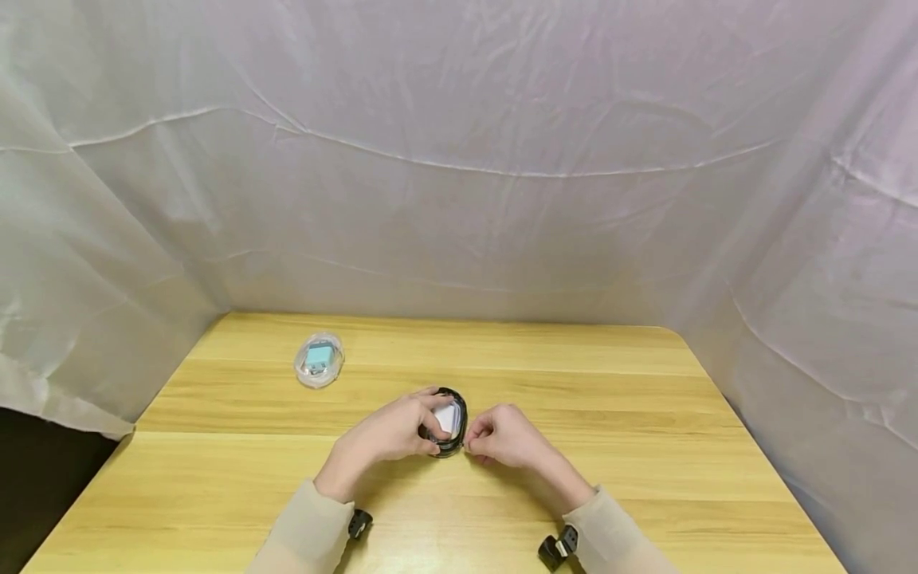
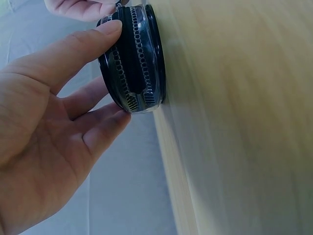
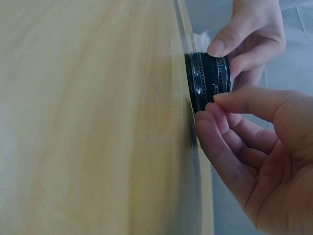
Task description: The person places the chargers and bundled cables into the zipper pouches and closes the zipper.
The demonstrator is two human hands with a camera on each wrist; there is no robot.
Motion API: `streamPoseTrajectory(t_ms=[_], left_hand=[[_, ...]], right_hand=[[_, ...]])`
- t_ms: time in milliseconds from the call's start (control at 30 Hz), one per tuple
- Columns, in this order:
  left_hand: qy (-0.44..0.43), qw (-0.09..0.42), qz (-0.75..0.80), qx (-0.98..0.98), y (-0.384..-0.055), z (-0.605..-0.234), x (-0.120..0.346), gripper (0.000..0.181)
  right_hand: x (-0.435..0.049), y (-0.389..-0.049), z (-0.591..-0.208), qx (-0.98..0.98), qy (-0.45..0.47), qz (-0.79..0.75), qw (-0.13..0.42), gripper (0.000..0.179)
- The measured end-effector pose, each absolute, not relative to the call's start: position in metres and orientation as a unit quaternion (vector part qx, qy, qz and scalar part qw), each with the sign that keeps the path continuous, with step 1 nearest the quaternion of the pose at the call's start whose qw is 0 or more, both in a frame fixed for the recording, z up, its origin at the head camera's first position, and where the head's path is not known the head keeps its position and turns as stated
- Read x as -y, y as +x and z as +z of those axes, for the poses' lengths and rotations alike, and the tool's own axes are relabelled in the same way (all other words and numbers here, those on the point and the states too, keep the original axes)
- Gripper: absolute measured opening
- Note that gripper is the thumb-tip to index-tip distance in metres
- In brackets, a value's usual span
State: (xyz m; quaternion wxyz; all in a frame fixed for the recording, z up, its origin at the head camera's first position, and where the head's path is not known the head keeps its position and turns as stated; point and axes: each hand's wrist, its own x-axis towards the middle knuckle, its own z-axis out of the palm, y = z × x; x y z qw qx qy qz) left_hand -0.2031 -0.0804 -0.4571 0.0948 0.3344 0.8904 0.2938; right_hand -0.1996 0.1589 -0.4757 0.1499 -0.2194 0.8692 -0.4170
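Observation:
A small round zippered case (image 1: pixel 460 420) with black trim and a clear top stands on the table in front of me; something white shows inside it. My left hand (image 1: pixel 390 430) grips the case from its left, the thumb on the black zipper band (image 2: pixel 128 54) along its side. On the case's right side, my right hand (image 1: pixel 505 437) pinches the small zipper pull between thumb and fingertips. In the right wrist view the fingertips mostly cover the pull, against the zippered side of the case (image 3: pixel 208 73).
At the back left of the wooden table (image 1: pixel 610 399) lies another round clear case (image 1: pixel 302 368) with a light blue block (image 1: pixel 319 355) inside. Pale fabric curtains (image 1: pixel 459 215) enclose the table at the back and both sides.

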Motion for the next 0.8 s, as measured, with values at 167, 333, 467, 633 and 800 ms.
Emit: streamPoseTrajectory(t_ms=[167, 333, 467, 633, 800], left_hand=[[0.338, 0.094, 0.293, -0.889, -0.2034, -0.4572, 0.0819, 0.019], [0.341, 0.096, 0.289, -0.890, -0.2033, -0.4572, 0.0836, 0.018], [0.341, 0.089, 0.284, -0.892, -0.2034, -0.4554, 0.0842, 0.020], [0.341, 0.079, 0.284, -0.893, -0.2034, -0.4529, 0.0841, 0.027], [0.346, 0.079, 0.283, -0.891, -0.2031, -0.4529, 0.0839, 0.032]], right_hand=[[-0.1607, -0.2012, -0.4758, -0.874, -0.210, -0.416, 0.138, 0.006], [-0.1614, -0.2008, -0.4759, -0.870, -0.209, -0.422, 0.148, 0.006], [-0.1601, -0.2003, -0.4770, -0.864, -0.213, -0.429, 0.155, 0.005], [-0.1558, -0.1986, -0.4795, -0.856, -0.223, -0.437, 0.163, 0.006], [-0.1516, -0.1961, -0.4806, -0.850, -0.222, -0.447, 0.169, 0.008]])
